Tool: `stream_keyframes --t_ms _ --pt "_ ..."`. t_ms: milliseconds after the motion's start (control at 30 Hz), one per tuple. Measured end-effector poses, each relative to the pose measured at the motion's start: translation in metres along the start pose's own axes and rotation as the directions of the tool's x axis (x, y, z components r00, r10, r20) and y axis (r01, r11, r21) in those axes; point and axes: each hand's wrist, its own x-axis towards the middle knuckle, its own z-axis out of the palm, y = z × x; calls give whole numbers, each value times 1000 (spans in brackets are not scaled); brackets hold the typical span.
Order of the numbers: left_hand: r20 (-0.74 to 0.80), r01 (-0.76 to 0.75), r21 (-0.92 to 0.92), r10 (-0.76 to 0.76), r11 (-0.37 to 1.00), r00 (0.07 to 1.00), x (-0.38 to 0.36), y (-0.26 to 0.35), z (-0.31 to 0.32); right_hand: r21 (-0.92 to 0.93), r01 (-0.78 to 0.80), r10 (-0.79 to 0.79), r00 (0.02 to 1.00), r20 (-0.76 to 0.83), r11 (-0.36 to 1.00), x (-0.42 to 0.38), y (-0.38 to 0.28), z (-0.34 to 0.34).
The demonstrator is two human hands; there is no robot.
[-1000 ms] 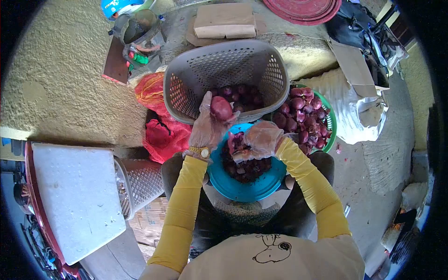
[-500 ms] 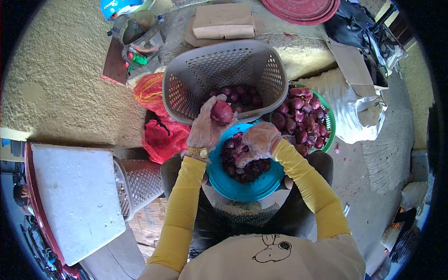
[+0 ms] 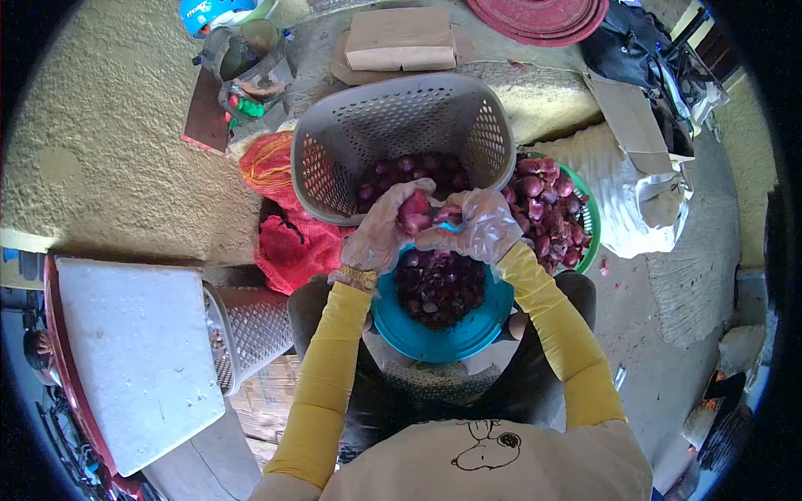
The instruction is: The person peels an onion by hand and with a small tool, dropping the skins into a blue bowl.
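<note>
My left hand (image 3: 373,236), in a clear plastic glove, is closed around a red onion (image 3: 414,214) at the near rim of the grey-brown basket. Close on its right, my right hand (image 3: 483,224), gloved too, has its fingers curled on a reddish strip of onion skin (image 3: 449,215) beside that onion. Its fingertips are partly hidden. Below both hands is a blue basin (image 3: 439,344) with loose dark onion skins (image 3: 440,292) inside. Several red onions (image 3: 409,165) lie in the bottom of the basket (image 3: 393,108).
A green basket (image 3: 591,219) heaped with red onions stands right of the basin. Red mesh sacks (image 3: 296,250) lie to the left. Further left are a white crate (image 3: 255,334) and a white foam board (image 3: 138,359). A cardboard box (image 3: 399,37) sits behind the large basket.
My right hand has risen from the skins in the basin to the onion. My left hand has turned the onion and brought it slightly rightward, toward my right hand.
</note>
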Motion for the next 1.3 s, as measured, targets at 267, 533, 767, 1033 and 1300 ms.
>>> stream_keyframes --t_ms 267,533,767,1033,1300 --pt "39 -130 156 125 979 991 1 -6 6 -14 -9 9 1000 -18 1000 1 15 13" --pt "57 -56 -59 59 997 997 -4 -2 15 159 -35 31 999 26 987 0 8 7" --pt "36 -17 46 15 999 999 1 0 6 239 -12 -6 997 74 971 1 18 18" --pt "4 -7 57 7 998 1000 0 2 14 337 30 -74 990 119 941 -2 5 3" --pt "-145 -56 98 70 994 987 2 1 9 57 173 -178 979 97 983 -3 5 10"
